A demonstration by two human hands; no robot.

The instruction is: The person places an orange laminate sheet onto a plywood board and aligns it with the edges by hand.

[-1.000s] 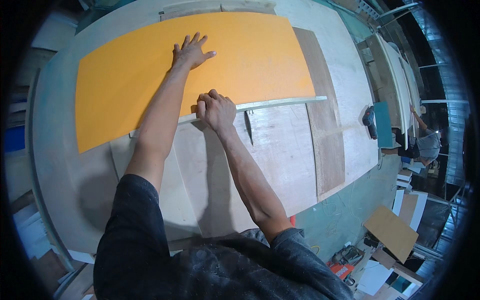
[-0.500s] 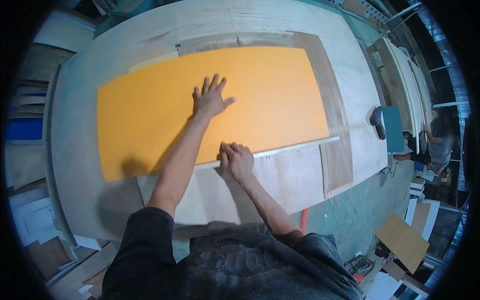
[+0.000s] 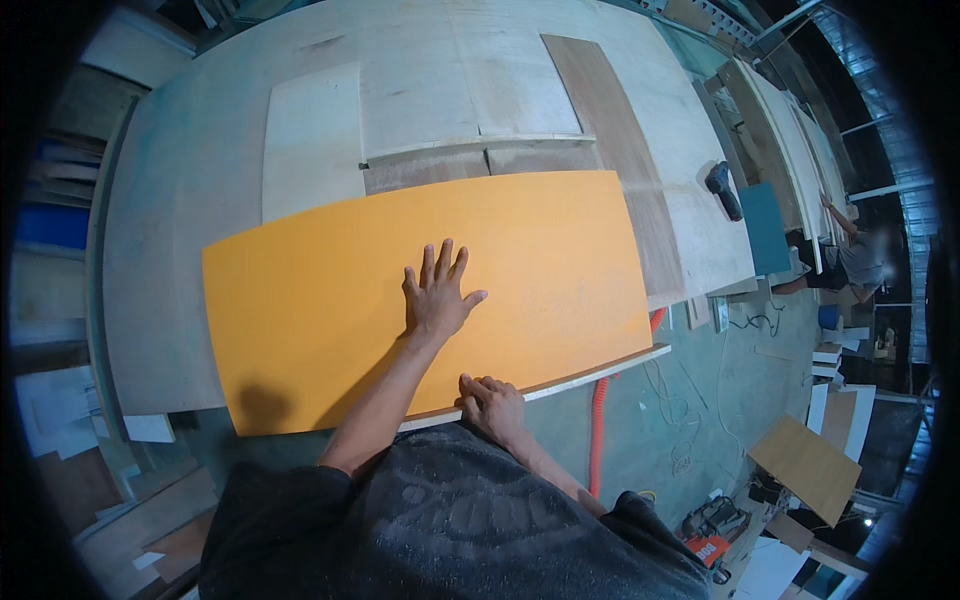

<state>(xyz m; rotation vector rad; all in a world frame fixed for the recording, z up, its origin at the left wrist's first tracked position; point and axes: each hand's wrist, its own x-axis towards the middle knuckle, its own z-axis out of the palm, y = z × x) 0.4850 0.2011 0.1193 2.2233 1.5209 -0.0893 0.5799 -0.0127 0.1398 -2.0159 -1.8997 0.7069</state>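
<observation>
A large yellow-orange panel (image 3: 540, 250) lies across the near part of the worktable, its near side reaching past the table's front edge. My left hand (image 3: 438, 300) rests flat on its face, fingers spread. Along the panel's near edge runs a thin wooden strip (image 3: 590, 378), whose right end sticks out beyond the panel's corner. My right hand (image 3: 492, 408) is closed on this strip, fingers curled over it at the panel's edge, close to my shirt. The underside of that grip is hidden.
On the worktable (image 3: 180, 130), a pale board (image 3: 312, 135) and brown boards (image 3: 600, 100) lie behind the panel. A cordless drill (image 3: 723, 190) lies at the table's right side. A red hose (image 3: 597, 430) hangs nearby. Another person (image 3: 862, 255) works at the far right.
The yellow panel and wooden strip have slid toward me with both hands on them, now overhanging the table's front edge. More of the boards behind shows.
</observation>
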